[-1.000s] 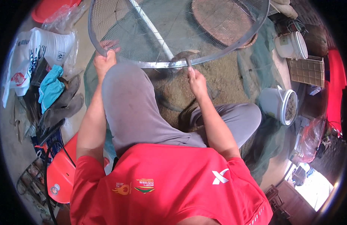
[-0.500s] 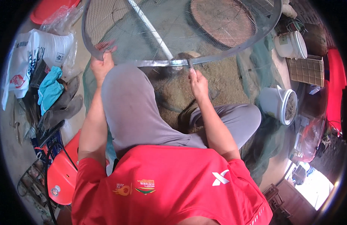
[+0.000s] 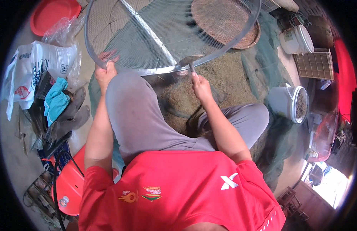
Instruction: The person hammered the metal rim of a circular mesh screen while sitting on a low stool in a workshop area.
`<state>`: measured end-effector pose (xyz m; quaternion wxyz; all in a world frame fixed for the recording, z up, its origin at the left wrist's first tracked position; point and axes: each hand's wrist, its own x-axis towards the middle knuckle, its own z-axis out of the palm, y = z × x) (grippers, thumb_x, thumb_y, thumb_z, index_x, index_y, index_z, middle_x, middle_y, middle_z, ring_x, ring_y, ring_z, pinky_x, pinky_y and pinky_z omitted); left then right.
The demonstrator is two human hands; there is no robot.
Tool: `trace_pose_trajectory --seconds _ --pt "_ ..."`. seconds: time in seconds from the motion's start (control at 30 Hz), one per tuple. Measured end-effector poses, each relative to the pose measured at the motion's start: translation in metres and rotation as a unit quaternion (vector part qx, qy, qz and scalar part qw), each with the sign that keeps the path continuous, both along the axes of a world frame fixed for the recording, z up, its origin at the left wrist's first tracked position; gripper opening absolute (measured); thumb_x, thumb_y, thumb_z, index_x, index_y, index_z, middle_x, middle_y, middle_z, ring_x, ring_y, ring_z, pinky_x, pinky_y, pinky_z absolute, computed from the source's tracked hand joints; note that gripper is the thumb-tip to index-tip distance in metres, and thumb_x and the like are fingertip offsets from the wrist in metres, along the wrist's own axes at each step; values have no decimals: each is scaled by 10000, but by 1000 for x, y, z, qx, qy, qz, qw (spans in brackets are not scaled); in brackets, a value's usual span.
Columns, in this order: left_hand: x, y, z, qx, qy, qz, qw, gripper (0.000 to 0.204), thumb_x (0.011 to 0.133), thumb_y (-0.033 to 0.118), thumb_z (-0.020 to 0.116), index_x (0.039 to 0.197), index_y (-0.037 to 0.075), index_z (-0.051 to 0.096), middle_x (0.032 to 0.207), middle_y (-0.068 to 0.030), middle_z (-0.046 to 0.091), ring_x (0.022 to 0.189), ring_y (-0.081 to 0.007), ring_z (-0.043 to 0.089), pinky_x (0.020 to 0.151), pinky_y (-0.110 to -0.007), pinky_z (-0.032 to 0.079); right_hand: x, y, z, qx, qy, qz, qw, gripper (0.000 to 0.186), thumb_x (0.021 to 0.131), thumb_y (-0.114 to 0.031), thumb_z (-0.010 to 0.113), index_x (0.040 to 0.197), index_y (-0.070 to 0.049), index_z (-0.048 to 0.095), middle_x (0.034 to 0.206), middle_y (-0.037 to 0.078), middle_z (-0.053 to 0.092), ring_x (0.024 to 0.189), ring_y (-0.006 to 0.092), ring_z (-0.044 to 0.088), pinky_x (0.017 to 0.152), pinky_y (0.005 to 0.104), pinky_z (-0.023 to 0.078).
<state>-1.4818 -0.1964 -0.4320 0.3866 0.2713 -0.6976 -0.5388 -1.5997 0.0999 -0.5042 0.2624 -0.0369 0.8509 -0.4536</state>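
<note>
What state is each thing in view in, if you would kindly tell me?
Round mesh sieve: held by its near rim
Hand tool: gripped, head by the sieve's rim
Left hand: closed on the sieve's rim
Right hand: closed around the tool's handle
Nearer white bucket: open, dark material inside
Round woven tray: partly behind the sieve's mesh
Loose brown material: spread out
Teal cloth: crumpled

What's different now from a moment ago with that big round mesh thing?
The round mesh sieve has swung leftward at its right side, uncovering more of the woven tray. Nothing was let go: the left hand still holds the sieve, the right hand a dark-headed tool.
</note>
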Motion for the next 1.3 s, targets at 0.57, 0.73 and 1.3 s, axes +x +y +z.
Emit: trace_pose_trajectory --seconds 0.57,0.73,1.3 --pt "-37 -92 19 550 -184 -45 814 402 802 123 386 1042 -199 361 987 -358 531 760 -473 613 529 -444 600 -47 77 112 -385 -232 -283 847 260 923 -270 531 754 -140 381 560 -60 337 424 60 270 363 228 225" --pt "-10 -98 22 626 -161 -61 761 482 769 147 430 1141 -160 449 1062 -335 549 912 -442 599 632 -383 603 -45 82 107 -433 -275 -328 793 240 910 -223 547 765 -136 376 566 -46 336 419 54 276 338 216 227" --pt "11 -99 36 650 -126 -84 745 406 829 212 397 1152 -22 479 1106 -311 514 908 -428 588 560 -328 588 -49 72 102 -486 -388 -314 717 212 906 -193 528 785 -124 369 564 -32 335 400 64 247 335 218 254"
